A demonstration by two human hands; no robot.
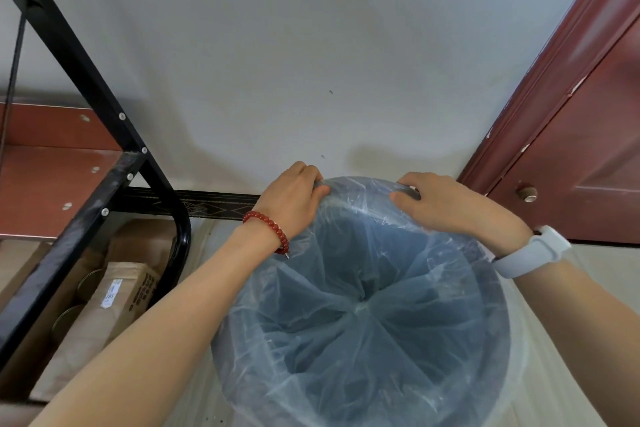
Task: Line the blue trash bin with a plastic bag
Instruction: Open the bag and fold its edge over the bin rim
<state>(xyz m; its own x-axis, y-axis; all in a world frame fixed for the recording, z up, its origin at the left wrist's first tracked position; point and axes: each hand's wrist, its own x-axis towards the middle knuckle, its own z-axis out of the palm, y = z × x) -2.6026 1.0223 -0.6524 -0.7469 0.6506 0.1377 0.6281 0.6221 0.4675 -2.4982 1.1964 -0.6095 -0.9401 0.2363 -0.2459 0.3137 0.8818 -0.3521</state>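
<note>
A round blue trash bin stands on the floor below me, seen from above. A clear plastic bag lies inside it, its gathered bottom seam near the middle, its mouth folded over the rim. My left hand, with a red bead bracelet at the wrist, pinches the bag's edge at the far left of the rim. My right hand, with a white watch at the wrist, grips the bag's edge at the far right of the rim. The bin's near edge runs out of the frame.
A black metal rack with reddish shelves stands at the left, with cardboard boxes under it. A white wall is straight ahead. A dark red door is at the right, close to the bin.
</note>
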